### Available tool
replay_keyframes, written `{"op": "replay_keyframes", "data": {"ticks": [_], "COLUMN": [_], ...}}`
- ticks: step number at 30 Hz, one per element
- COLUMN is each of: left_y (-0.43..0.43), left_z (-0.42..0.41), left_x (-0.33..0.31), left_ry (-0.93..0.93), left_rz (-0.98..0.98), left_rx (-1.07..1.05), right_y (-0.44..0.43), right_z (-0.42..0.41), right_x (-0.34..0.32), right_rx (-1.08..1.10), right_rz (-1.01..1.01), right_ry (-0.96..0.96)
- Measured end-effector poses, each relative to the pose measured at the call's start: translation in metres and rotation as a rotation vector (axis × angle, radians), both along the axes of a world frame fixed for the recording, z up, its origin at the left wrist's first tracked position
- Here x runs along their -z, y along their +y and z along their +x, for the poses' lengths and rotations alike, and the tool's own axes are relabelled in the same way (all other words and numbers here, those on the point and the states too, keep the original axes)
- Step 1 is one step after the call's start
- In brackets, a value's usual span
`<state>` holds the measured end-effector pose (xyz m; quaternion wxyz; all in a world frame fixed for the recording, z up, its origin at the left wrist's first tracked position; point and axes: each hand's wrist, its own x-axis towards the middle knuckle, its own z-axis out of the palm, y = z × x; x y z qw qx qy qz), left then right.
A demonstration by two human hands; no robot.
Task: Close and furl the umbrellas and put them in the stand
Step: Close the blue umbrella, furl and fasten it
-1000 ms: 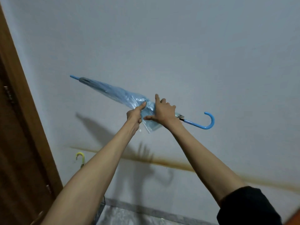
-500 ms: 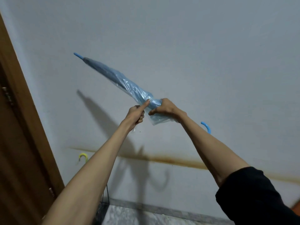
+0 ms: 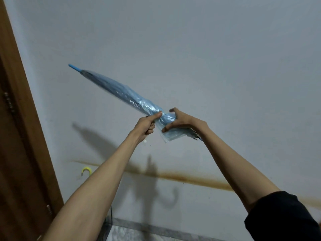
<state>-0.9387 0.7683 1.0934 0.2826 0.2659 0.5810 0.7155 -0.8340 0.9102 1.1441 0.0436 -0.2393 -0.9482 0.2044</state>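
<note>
Both hands, L hand point(image 3: 146, 126) & R hand point(image 3: 182, 122), round furled blue umbrella point(image 3: 121, 94)

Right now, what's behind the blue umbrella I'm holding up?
Behind the blue umbrella is a pale wall carrying its shadow. The wall directly behind the canopy is covered; the right hand and wrist hide the handle end.

One view only is given, taken from a wide-angle camera worn on the head and faced forward at a grey wall point(image 3: 208, 58) seen fairly near. The left hand point(image 3: 146, 126) and right hand point(image 3: 180, 122) are framed near centre on the blue umbrella point(image 3: 121, 94), with both forearms entering from the bottom edge. A brown door frame point(image 3: 22, 101) is cut off at the left edge, leaning in the frame, and a strip of floor point(image 3: 130, 235) is caught at the bottom.
</note>
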Motion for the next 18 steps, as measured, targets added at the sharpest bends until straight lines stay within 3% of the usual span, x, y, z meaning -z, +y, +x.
{"op": "replay_keyframes", "data": {"ticks": [3,8,12,14,18], "left_y": [0.014,0.039,0.062,0.071,0.08], "left_z": [0.004,0.012,0.017,0.02,0.02], "left_x": [0.005,0.001,-0.001,-0.002,-0.011], "left_ry": [0.008,-0.07,-0.119,-0.078,0.13], "left_rz": [0.009,0.049,0.034,-0.006,-0.098], "left_rx": [-0.049,-0.173,-0.222,-0.218,-0.107], "right_y": [0.002,0.009,0.025,0.037,0.062], "right_z": [-0.002,-0.002,0.002,0.005,0.008], "right_x": [0.004,0.028,0.055,0.053,0.038], "right_rx": [-0.018,0.071,0.103,0.101,0.112], "right_rz": [0.323,0.433,0.628,0.63,0.42], "right_ry": [0.028,0.086,0.363,0.429,0.429]}}
